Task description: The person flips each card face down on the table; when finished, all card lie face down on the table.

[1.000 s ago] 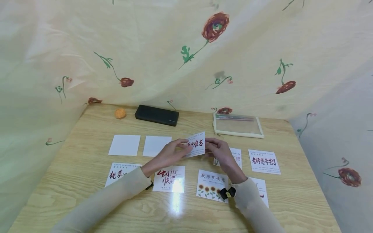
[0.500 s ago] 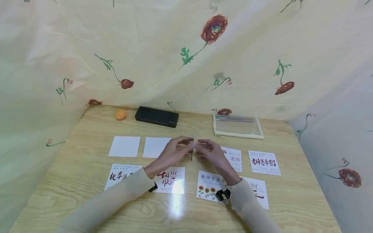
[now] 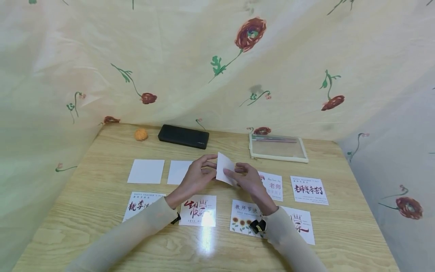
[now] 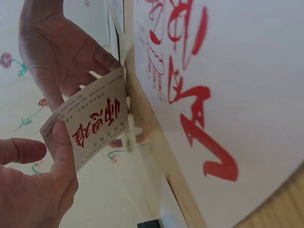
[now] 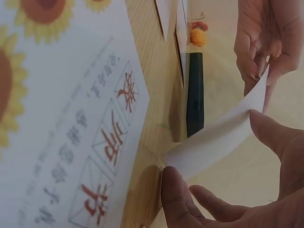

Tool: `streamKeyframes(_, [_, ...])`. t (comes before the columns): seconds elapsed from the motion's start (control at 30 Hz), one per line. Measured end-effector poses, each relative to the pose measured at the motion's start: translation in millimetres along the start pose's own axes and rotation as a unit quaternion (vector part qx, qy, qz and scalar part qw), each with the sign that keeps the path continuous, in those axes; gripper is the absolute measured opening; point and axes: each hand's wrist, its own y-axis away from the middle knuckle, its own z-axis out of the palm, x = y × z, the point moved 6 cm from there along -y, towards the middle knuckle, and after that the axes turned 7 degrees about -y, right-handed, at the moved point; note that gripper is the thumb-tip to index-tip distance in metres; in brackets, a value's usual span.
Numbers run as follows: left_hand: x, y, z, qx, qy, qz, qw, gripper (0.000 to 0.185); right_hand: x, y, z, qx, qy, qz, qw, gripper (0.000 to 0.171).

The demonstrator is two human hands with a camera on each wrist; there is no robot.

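Note:
A square paper card (image 3: 225, 168) is held up between both hands, its blank white side toward the head view. Red brush lettering covers the card's other face (image 4: 102, 121) in the left wrist view. My left hand (image 3: 196, 174) pinches its left edge, the index finger (image 4: 61, 142) lying along the printed face. At the opposite edge my right hand (image 3: 250, 182) grips it, thumb on the white side; the card bows slightly between thumb and fingertips in the right wrist view. Beneath the hands lie a birthday card (image 3: 198, 210) and a sunflower card (image 3: 242, 217).
Two blank white cards (image 3: 146, 171) lie at left; more printed cards (image 3: 309, 190) lie at right and a lettered card (image 3: 141, 202) at front left. Along the back sit an orange ball-like thing (image 3: 141, 134), a black case (image 3: 183, 136) and a clear zip pouch (image 3: 278, 148) holding pens.
The card has turned over between the hands: its lettered face showed first, then it stood edge-on, and now its white back faces the head view. The right hand has shifted slightly left.

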Motion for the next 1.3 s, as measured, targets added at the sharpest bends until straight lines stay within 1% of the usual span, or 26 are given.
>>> streamKeyframes(0.17, [-4.3, 0.5, -4.0, 0.009, -0.010, -0.008, 0.9999, 0.056, 1, -2, -3, 0.016, -0.001, 0.007, 1.000, 0.079])
streamKeyframes(0.27, [-7.0, 0.5, -7.0, 0.014, -0.017, -0.013, 0.9997, 0.056, 0, -3, -7, 0.028, 0.012, 0.000, 1.000, 0.077])
streamKeyframes(0.37, [-8.7, 0.5, -10.1, 0.014, -0.031, -0.021, 0.9992, 0.055, -2, -6, -11, 0.041, 0.039, -0.018, 0.998, 0.072])
streamKeyframes(0.43, [-9.6, 0.0, -11.8, 0.013, -0.047, -0.024, 0.9985, 0.055, -3, -8, -14, 0.049, 0.061, -0.038, 0.996, 0.067])
streamKeyframes(0.57, [-11.5, -1.7, -13.3, -0.003, -0.082, -0.030, 0.9962, 0.054, -4, -12, -18, 0.056, 0.085, -0.070, 0.992, 0.057])
streamKeyframes(0.6, [-11.5, -2.1, -13.2, -0.008, -0.092, -0.029, 0.9953, 0.052, -4, -13, -18, 0.056, 0.090, -0.075, 0.992, 0.055])
streamKeyframes(0.73, [-10.1, -4.9, -10.6, -0.035, -0.131, -0.021, 0.9905, 0.029, -4, -16, -20, 0.054, 0.094, -0.079, 0.991, 0.053])
streamKeyframes(0.83, [-10.1, -6.3, -8.7, -0.044, -0.152, -0.024, 0.9872, 0.022, -3, -18, -19, 0.054, 0.100, -0.073, 0.991, 0.052])
streamKeyframes(1.0, [-12.9, -5.2, -6.6, -0.047, -0.163, -0.042, 0.9846, 0.037, -2, -18, -20, 0.050, 0.106, -0.060, 0.991, 0.052])
streamKeyframes(1.07, [-13.1, -4.9, -5.7, -0.052, -0.170, -0.042, 0.9831, 0.027, -3, -18, -20, 0.046, 0.110, -0.060, 0.991, 0.051])
streamKeyframes(1.1, [-13.4, -4.2, -5.4, -0.053, -0.176, -0.042, 0.9821, 0.030, -4, -18, -20, 0.045, 0.111, -0.061, 0.991, 0.051])
streamKeyframes(1.13, [-13.5, -4.1, -5.0, -0.055, -0.181, -0.042, 0.9810, 0.026, -4, -18, -20, 0.043, 0.115, -0.063, 0.990, 0.050])
streamKeyframes(1.23, [-12.7, -1.9, -4.4, -0.061, -0.197, -0.041, 0.9777, 0.028, -6, -17, -20, 0.036, 0.126, -0.069, 0.989, 0.050])
streamKeyframes(1.3, [-12.0, -0.4, -4.7, -0.058, -0.207, -0.038, 0.9758, 0.041, -6, -17, -19, 0.036, 0.133, -0.074, 0.988, 0.050])
